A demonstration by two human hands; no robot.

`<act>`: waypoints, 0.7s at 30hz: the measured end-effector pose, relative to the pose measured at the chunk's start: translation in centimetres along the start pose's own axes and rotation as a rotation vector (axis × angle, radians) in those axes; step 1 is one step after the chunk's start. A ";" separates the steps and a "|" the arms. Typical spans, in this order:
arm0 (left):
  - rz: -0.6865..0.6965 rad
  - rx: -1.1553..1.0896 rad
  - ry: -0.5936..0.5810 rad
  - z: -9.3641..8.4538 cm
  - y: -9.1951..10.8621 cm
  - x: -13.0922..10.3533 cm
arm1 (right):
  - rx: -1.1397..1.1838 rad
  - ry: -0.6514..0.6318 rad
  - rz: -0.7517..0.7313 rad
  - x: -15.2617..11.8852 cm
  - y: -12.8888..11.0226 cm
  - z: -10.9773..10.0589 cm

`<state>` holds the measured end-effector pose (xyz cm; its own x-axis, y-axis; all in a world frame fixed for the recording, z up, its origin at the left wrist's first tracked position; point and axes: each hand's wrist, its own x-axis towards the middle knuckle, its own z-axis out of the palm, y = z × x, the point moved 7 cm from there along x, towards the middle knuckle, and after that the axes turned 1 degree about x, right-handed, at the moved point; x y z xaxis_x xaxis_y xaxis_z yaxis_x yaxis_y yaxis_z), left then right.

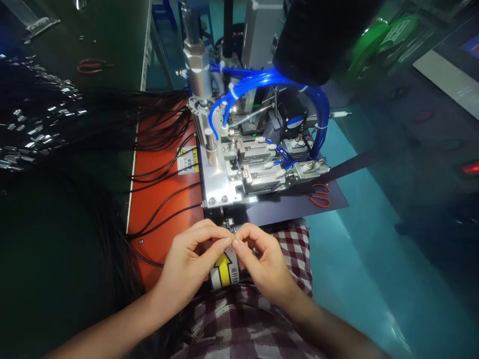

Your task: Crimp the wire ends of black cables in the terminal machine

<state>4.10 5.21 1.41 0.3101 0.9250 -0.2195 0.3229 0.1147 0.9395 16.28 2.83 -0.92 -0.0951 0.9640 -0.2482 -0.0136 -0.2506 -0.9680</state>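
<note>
My left hand [189, 257] and my right hand [267, 262] meet in front of the machine, thumbs and forefingers pinched together at the tips. Whatever sits between the fingertips is too small to make out; a tiny reddish bit shows just below them. Under the hands is a label with a yellow arrow [223, 274]. Right beyond the fingers stands a metal bench machine [220, 187] with small clamps and cylinders. Black cables [166, 112] with shiny metal ends lie to the left, several of them running up to the machine's side.
Blue air hoses [269, 77] arch over the machine, which stands beside an orange surface [153, 164]. A red-handled hand tool [320, 195] lies right of it, and a second red-handled tool [92, 66] at upper left. A green reel [385, 42] hangs at upper right.
</note>
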 end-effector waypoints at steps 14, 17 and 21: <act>0.306 0.544 0.044 -1.6 -0.1 0.2 | -0.046 0.048 0.026 3.6 2.1 -2.0; 0.352 0.606 0.017 -1.2 -0.6 0.4 | -0.044 0.043 0.034 3.9 2.5 -1.9; 0.344 0.640 0.007 -1.1 -1.0 0.4 | -0.044 0.044 0.057 4.1 2.8 -2.0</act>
<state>2.92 5.86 0.67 0.4836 0.8729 0.0641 0.6688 -0.4158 0.6163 17.80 6.21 -4.71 -0.0507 0.9516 -0.3032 0.0341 -0.3018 -0.9528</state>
